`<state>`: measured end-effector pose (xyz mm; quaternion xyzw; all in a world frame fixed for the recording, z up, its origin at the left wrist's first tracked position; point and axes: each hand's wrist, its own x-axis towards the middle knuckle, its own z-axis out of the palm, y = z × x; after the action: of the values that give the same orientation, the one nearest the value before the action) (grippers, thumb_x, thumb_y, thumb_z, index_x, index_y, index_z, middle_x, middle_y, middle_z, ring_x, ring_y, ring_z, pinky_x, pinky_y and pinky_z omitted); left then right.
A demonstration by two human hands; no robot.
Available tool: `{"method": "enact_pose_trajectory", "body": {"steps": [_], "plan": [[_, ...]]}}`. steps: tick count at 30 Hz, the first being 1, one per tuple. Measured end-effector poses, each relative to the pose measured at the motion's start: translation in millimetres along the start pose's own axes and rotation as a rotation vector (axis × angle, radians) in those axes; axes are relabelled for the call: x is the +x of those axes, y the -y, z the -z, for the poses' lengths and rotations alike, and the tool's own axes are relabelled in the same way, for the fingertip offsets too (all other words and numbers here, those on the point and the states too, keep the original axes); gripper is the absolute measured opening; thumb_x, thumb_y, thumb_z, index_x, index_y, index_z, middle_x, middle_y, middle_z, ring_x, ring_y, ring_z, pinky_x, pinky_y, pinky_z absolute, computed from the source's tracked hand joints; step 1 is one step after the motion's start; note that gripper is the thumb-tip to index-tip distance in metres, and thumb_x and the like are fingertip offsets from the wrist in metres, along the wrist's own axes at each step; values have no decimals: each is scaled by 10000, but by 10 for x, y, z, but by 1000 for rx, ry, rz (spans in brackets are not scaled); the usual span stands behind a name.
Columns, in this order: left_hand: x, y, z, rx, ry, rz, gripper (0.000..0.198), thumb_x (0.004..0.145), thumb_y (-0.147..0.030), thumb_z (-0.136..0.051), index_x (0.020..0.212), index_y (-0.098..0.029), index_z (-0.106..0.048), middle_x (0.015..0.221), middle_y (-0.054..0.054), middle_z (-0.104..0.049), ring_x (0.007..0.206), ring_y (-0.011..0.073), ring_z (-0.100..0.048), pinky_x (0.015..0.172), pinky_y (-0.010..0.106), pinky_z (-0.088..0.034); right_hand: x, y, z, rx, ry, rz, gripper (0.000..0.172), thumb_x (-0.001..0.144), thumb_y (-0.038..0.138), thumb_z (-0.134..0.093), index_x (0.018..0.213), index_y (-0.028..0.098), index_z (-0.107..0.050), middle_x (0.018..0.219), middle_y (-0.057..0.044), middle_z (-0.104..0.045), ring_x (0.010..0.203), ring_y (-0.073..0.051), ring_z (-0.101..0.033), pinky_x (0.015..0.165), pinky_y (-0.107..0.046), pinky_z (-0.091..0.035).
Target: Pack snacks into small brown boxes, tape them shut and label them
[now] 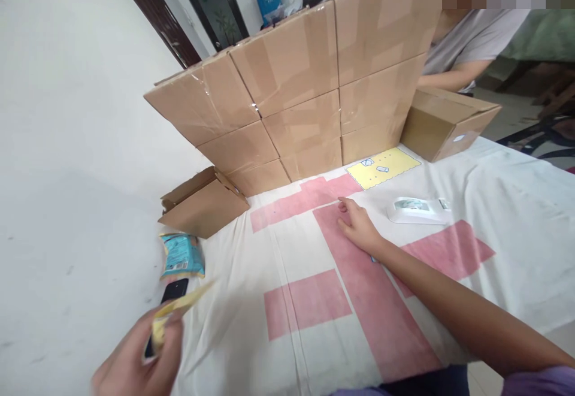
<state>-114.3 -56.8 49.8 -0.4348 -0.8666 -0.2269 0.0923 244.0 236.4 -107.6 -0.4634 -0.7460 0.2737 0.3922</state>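
At the lower left, my left hand is closed on a thin yellow piece of paper that looks bent and is smeared by motion. A dark bit shows under its fingers, but I cannot make out what it is. My right hand rests low over the pink-and-white cloth, fingers loosely stretched and nothing visible in them. Just beyond its fingertips lies a yellow sheet with small blue-outlined drawings. To its right is a white plastic device.
A wall of taped cardboard boxes crosses the table's back. Cardboard boxes stand at either end. A blue snack bag and a black phone lie at the left by the white wall. Another person's arm shows behind.
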Motion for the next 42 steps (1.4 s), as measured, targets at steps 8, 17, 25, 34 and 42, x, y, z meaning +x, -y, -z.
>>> {"method": "enact_pose_trajectory", "body": {"steps": [8,17,25,34,42], "plan": [[829,-2243,-1540,-670,446,-209,475,944,-517,-495,1107,-110,-678,989,116,-750,862,241,-709,733,315,-557,47,-106,-19,185,-77,-74,444,816,218,-554,1258,200,-514,1083,-98,-658,987,-256,-654,921,-462,-526],[587,-2651,-2518,-315,506,-484,619,914,-335,-621,1489,-182,-447,1590,196,-389,1476,332,-339,1218,494,-217,118,-112,32,408,-240,-249,296,788,254,-536,1080,215,-507,973,-57,-613,827,-214,-651,751,-373,-529],[483,-2942,-2877,-82,537,-654,583,1012,-519,-367,1529,-255,-424,1654,146,-304,1532,368,-215,1212,667,-98,104,-102,11,434,-341,-265,251,829,254,-533,1072,211,-481,1020,-53,-589,706,-168,-614,676,-342,-515],[772,-3417,-3086,-13,536,-783,625,988,-586,-382,1529,-273,-421,1663,98,-302,1532,327,-228,1238,540,-179,109,-104,11,452,-370,-232,261,797,197,-515,1056,211,-492,1025,-42,-571,702,-159,-604,676,-339,-512],[764,-3478,-3137,-32,505,-798,616,994,-540,-378,1547,-270,-386,1631,83,-381,1465,327,-337,1181,528,-284,107,-94,42,492,-369,-231,255,805,201,-526,1058,213,-500,1034,-45,-588,707,-154,-578,640,-309,-477]]}}
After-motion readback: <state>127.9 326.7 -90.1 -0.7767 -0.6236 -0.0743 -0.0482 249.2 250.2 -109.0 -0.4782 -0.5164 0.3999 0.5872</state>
